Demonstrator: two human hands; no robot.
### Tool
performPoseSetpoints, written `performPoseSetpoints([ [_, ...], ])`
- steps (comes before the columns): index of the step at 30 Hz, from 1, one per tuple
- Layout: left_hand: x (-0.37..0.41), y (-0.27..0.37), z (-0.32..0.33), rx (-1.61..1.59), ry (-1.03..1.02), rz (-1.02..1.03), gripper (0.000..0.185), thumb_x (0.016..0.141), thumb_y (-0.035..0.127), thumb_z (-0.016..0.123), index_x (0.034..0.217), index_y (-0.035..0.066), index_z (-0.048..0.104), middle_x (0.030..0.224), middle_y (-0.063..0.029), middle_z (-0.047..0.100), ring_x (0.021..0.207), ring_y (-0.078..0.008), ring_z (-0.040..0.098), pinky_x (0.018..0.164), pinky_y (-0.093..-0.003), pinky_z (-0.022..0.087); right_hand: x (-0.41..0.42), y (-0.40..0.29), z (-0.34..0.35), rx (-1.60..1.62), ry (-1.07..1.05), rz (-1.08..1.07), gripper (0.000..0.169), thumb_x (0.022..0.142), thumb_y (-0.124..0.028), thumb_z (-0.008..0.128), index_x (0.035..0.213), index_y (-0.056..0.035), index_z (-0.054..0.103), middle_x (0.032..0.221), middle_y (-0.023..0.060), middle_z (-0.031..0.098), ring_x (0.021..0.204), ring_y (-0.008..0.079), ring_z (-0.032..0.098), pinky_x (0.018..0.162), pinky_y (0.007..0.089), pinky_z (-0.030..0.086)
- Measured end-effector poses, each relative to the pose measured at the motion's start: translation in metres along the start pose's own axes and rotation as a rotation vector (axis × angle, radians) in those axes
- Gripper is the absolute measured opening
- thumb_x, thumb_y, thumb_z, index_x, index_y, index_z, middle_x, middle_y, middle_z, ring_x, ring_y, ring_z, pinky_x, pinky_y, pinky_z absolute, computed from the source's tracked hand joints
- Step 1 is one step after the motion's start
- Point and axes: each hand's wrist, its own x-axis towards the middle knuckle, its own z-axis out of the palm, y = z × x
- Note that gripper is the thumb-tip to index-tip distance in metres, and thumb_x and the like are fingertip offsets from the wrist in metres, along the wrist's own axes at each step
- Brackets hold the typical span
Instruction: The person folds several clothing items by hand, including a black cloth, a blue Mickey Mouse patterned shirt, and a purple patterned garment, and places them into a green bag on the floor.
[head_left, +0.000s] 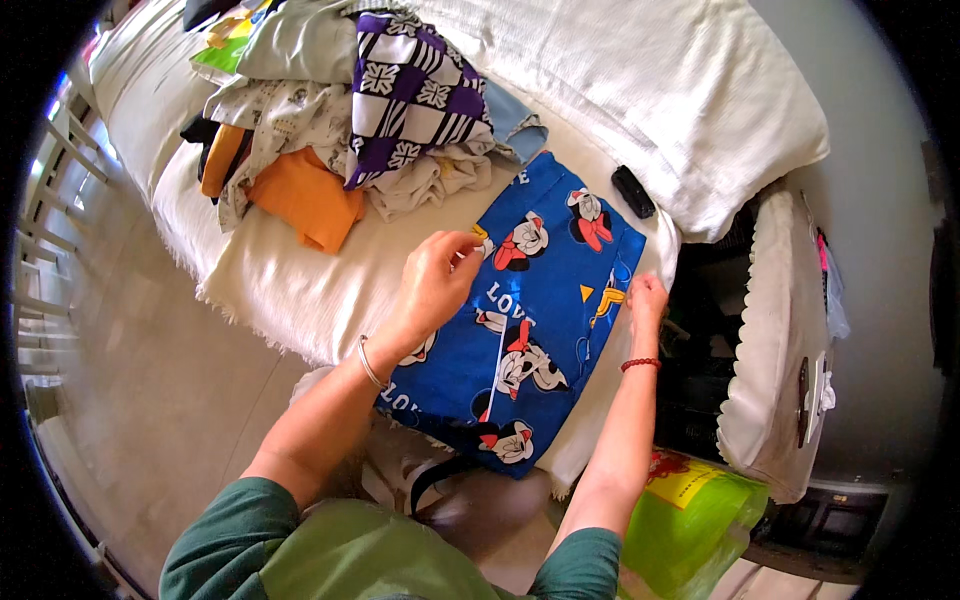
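Before me a blue cloth piece (555, 285) with a cartoon mouse print lies flattened and folded, its near end overhanging the bed's edge. My left hand (442, 281), with a silver bangle at the wrist, pinches its left edge with thumb and fingers. At the opposite edge, my right hand (646, 296) has its fingers closed on the cloth's side; a red bead bracelet circles that wrist. A thin white strip (498, 367) runs along the cloth's middle. Each hand partly hides the edge it holds.
A heap of clothes holds a purple-and-white patterned cloth (409, 97) and an orange garment (311, 199). A small black object (632, 192) lies near the white pillow (645, 97). A cloth-covered piece of furniture (780, 352) and a green plastic bag (686, 525) stand at the right.
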Motion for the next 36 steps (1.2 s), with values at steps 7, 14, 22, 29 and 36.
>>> performPoseSetpoints([
  [7, 0.088, -0.041, 0.057, 0.227, -0.12, 0.027, 0.031, 0.08, 0.02, 0.06, 0.101, -0.002, 0.065, 0.096, -0.0233, 0.065, 0.091, -0.0381, 0.063, 0.079, -0.0427, 0.05, 0.035, 0.015, 0.017, 0.102, -0.01, 0.061, 0.028, 0.078, -0.011, 0.068, 0.099, 0.0069, 0.06, 0.08, 0.0096, 0.062, 0.069, 0.0175, 0.058, 0.065, 0.0306, 0.046],
  [14, 0.145, -0.055, 0.113, 0.527, -0.138, -0.068, 0.024, 0.078, 0.021, 0.062, 0.092, 0.001, 0.065, 0.095, -0.0239, 0.065, 0.091, -0.0418, 0.062, 0.08, -0.0487, 0.049, 0.041, -0.002, 0.018, 0.28, -0.16, 0.104, 0.024, 0.074, -0.003, 0.068, 0.094, 0.0079, 0.061, 0.084, 0.0104, 0.065, 0.071, 0.0159, 0.058, 0.066, 0.0292, 0.047],
  [22, 0.172, -0.031, 0.119, 0.507, -0.197, -0.282, 0.027, 0.079, 0.015, 0.052, 0.096, 0.002, 0.069, 0.105, -0.0237, 0.065, 0.101, -0.0378, 0.063, 0.084, -0.0438, 0.051, 0.029, -0.027, 0.017, 0.352, -0.242, 0.128, 0.013, 0.074, 0.003, 0.063, 0.087, 0.005, 0.064, 0.081, 0.0071, 0.065, 0.068, 0.0146, 0.058, 0.065, 0.0278, 0.046],
  [29, 0.188, -0.044, 0.124, 0.301, -0.24, -0.309, 0.027, 0.076, 0.012, 0.056, 0.098, 0.0, 0.067, 0.104, -0.0226, 0.065, 0.1, -0.035, 0.063, 0.084, -0.0389, 0.05, 0.034, -0.032, 0.006, 0.483, -0.317, 0.174, 0.011, 0.077, 0.004, 0.061, 0.087, 0.0012, 0.065, 0.08, 0.0029, 0.064, 0.069, 0.012, 0.057, 0.066, 0.0259, 0.046],
  [36, 0.169, -0.046, 0.096, -0.406, -0.369, -0.307, 0.02, 0.075, 0.001, 0.064, 0.095, 0.0, 0.064, 0.085, -0.0093, 0.066, 0.079, -0.0165, 0.061, 0.069, -0.0302, 0.049, -0.009, -0.054, -0.017, 0.639, -0.32, -0.014, 0.014, 0.08, 0.005, 0.059, 0.093, 0.0024, 0.064, 0.087, 0.0022, 0.064, 0.074, 0.0095, 0.056, 0.07, 0.0249, 0.045],
])
